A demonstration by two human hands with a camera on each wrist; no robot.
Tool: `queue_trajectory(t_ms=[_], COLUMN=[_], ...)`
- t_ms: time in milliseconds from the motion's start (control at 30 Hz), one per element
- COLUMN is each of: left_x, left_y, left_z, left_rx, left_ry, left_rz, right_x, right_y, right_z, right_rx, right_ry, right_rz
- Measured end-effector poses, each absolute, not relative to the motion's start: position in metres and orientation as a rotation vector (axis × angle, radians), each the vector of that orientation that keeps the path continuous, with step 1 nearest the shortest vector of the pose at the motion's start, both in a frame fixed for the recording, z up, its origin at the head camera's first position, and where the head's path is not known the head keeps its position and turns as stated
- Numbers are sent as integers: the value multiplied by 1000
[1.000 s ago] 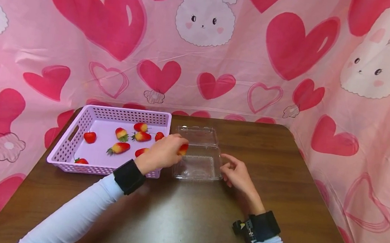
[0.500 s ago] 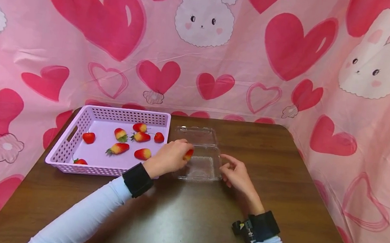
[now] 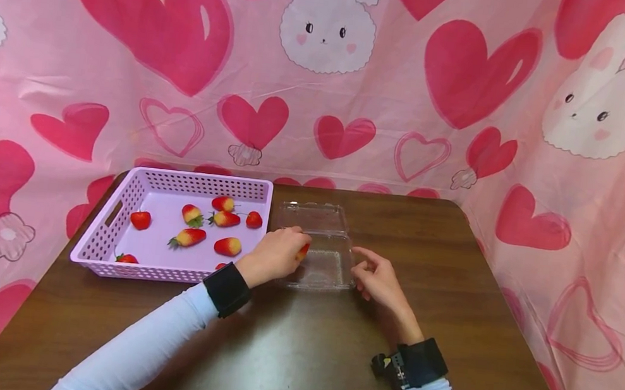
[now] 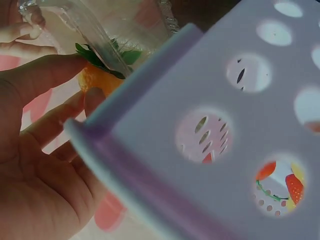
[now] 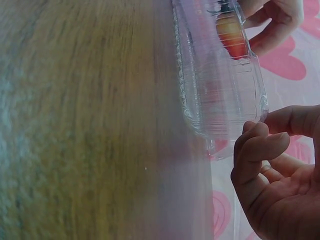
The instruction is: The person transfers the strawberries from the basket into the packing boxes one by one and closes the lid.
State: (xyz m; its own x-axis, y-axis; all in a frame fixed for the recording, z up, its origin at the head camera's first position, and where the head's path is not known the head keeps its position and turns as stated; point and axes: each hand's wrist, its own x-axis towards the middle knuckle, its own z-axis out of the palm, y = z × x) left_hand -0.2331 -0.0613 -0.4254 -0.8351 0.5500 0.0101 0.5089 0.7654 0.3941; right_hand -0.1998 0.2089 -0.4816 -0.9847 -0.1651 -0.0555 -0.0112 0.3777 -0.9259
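One red-orange strawberry (image 3: 303,250) (green-capped), pinched, left hand (image 3: 274,255)

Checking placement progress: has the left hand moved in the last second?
Yes. The left hand, holding a strawberry, moved right and down over the clear container.

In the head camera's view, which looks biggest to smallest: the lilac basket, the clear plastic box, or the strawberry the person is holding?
1. The lilac basket, clearly the largest.
2. The clear plastic box, open lid included.
3. The strawberry in the left hand, the smallest, mostly hidden by fingers.
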Motion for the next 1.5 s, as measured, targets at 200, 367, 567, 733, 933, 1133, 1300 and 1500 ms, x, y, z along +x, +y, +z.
queue_trajectory(t_ms=[200, 367, 567, 733, 933, 1133, 1300, 1500], left_x=[-234, -234, -235, -234, -232, -232, -231, -232], left_y=[-57, -56, -54, -51, -48, -44, -44, -44], left_z=[-427, -431, -434, -438, -444, -449, -453, -454], left_rx=[852, 823, 858, 895, 909, 904, 925, 953], left_ry=[2860, 2843, 2887, 2935, 2984, 2988, 2994, 2973], left_rz=[536, 556, 500, 438, 359, 302, 258, 283], right_x=[-200, -198, -200, -200, -201, -199, -195, -197], right_y=[209, 207, 208, 209, 208, 206, 201, 204], right_z=[-482, -476, -481, -481, -481, -477, -466, -472], right_rx=[-166, -179, -172, -169, -162, -158, -144, -140], right_ry=[2488, 2479, 2504, 2492, 2491, 2478, 2454, 2469], right_rz=[-1675, -1680, -1668, -1675, -1672, -1684, -1678, -1681])
